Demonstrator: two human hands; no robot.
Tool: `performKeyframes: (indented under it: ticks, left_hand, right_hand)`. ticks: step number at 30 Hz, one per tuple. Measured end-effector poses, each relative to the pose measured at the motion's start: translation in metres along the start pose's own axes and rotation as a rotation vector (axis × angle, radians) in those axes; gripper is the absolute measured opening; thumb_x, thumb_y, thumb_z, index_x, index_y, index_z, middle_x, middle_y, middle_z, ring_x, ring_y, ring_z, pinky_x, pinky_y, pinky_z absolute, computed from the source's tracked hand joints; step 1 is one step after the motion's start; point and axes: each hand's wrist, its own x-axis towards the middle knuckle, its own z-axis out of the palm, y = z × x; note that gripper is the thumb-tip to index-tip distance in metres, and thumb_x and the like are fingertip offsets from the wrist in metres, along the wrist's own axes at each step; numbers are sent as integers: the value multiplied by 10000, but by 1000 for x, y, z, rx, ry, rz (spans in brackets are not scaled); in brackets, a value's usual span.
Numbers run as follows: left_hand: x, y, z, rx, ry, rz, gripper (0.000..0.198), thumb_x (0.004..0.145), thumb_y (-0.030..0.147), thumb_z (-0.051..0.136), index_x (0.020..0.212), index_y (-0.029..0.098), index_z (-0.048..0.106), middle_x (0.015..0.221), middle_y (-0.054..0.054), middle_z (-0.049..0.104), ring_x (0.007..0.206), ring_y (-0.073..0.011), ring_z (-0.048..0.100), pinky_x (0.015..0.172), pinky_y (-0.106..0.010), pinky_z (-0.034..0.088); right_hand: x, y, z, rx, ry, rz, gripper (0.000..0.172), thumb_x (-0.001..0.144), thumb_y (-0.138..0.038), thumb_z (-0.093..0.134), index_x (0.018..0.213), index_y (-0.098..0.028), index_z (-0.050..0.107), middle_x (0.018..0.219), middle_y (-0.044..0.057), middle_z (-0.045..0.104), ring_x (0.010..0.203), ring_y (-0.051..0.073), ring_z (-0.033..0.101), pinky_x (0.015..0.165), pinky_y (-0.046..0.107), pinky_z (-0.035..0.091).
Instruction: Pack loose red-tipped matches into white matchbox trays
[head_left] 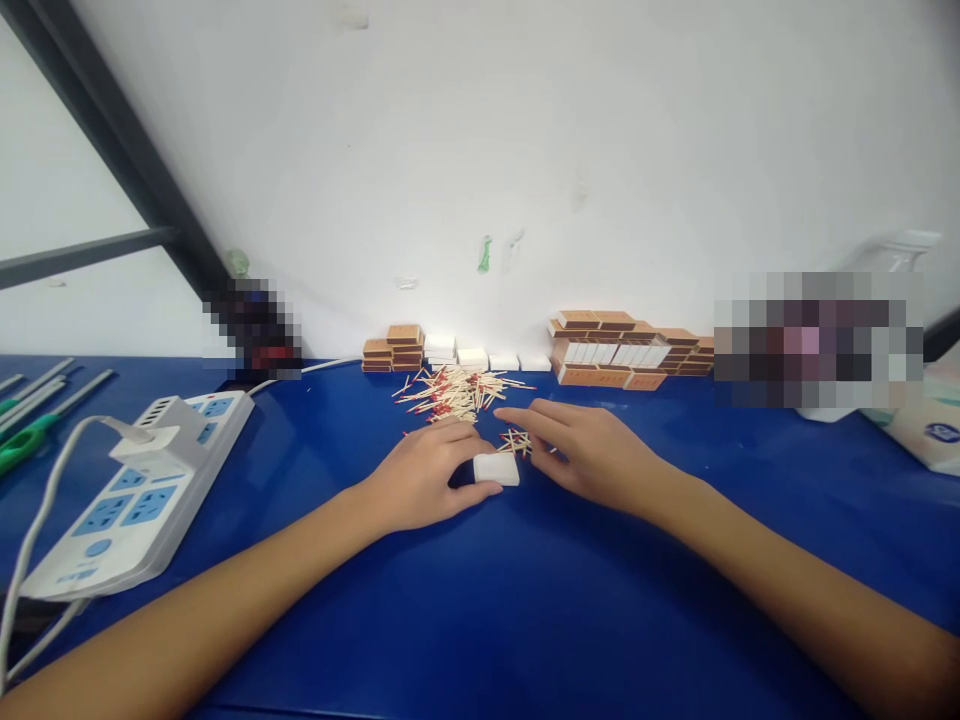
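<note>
My left hand (424,478) rests on the blue table (480,620) with thumb and fingers closed around a small white matchbox tray (496,468). My right hand (581,450) lies just right of the tray, its fingers stretched over a small bunch of red-tipped matches (516,440). A larger loose pile of matches (457,392) lies just beyond both hands.
Brown matchbox sleeves are stacked against the white wall at the middle (394,348) and right (622,350), with white trays (480,355) between them. A white power strip (142,480) and its cable lie at left, green-handled scissors (30,432) at far left.
</note>
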Motion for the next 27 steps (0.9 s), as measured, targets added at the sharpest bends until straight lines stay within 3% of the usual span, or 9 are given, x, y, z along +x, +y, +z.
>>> performKeyframes:
  ticks: [5, 9, 13, 17, 21, 24, 27]
  left_hand:
    - [0, -1, 1, 3, 2, 7, 308, 973, 401, 675, 1221, 222, 705, 1118, -75, 705, 1060, -243, 656, 929, -381, 541]
    - [0, -3, 2, 4, 46, -7, 305, 962, 390, 692, 1217, 222, 700, 1109, -74, 709, 1039, -242, 661, 912, -379, 543]
    - [1, -3, 2, -3, 98, -25, 277, 944, 370, 717, 1169, 208, 715, 1069, -66, 707, 1006, -236, 660, 869, -368, 540]
    - [1, -2, 1, -41, 127, -26, 272, 951, 388, 710, 1159, 213, 727, 1049, -61, 711, 983, -225, 661, 868, -368, 539]
    - [1, -2, 2, -62, 127, -18, 290, 948, 404, 715, 1166, 213, 729, 1066, -66, 713, 1008, -228, 660, 877, -367, 537]
    - [1, -3, 2, -71, 86, -15, 296, 940, 407, 725, 1160, 209, 732, 1061, -64, 715, 998, -226, 663, 870, -365, 538]
    - [1, -3, 2, -77, 60, -3, 314, 942, 422, 721, 1166, 203, 734, 1055, -66, 719, 993, -226, 666, 874, -369, 537]
  right_hand:
    - [-1, -2, -1, 62, 46, 25, 289, 1035, -215, 501, 1268, -192, 672, 962, 52, 772, 799, 178, 708, 632, 282, 477]
    - [2, -9, -4, 409, 51, 214, 183, 1032, -294, 566, 1104, -226, 721, 965, 20, 788, 707, 132, 681, 634, 260, 497]
    - [7, -15, -3, 722, 61, 407, 193, 996, -394, 639, 996, -242, 757, 911, 18, 760, 670, 137, 635, 590, 274, 482]
    - [6, -17, 6, 756, 72, 457, 156, 938, -392, 710, 929, -263, 796, 973, 42, 700, 746, 154, 581, 612, 291, 465]
    - [6, -20, 9, 814, -47, 444, 182, 933, -408, 704, 938, -261, 810, 1038, 56, 671, 746, 146, 576, 631, 299, 472]
    - [7, -11, -1, 749, -95, 401, 204, 946, -406, 674, 953, -253, 808, 1052, 64, 691, 806, 165, 615, 655, 304, 472]
    - [6, 13, -21, 570, -75, 407, 227, 954, -416, 651, 951, -236, 791, 873, 43, 697, 710, 159, 573, 650, 314, 446]
